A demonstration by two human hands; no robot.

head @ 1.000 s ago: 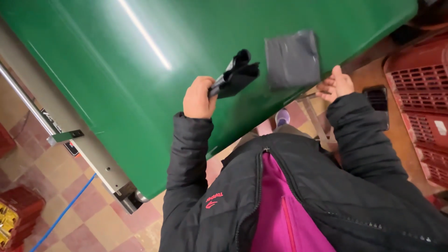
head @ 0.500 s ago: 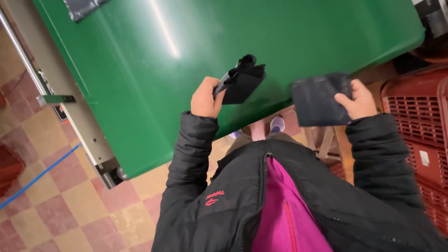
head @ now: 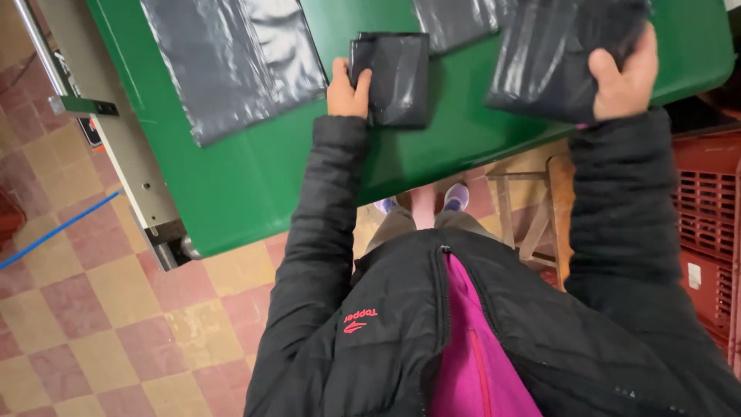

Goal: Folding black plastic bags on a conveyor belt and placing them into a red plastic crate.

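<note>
Fingers of left hand [head: 347, 91] clamp folded black bag [head: 392, 77] near tabletop [head: 255, 177] front edge; right hand [head: 624, 77] grips another black bag [head: 556, 58].

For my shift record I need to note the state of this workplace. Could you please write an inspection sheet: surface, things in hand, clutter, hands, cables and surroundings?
Surface: green table, smooth, slightly glossy.
Things in hand: folded black plastic bag lying on the table; second folded black bag lifted at the table's right side.
Clutter: flat grey plastic sheet spread at the left; another sheet partly visible at the top.
Hands: left hand grips the left edge of the folded bag; right hand holds the second bag.
Cables: blue line on the floor, kind unclear.
Surroundings: checked tile floor, wooden stool, red crates.
</note>
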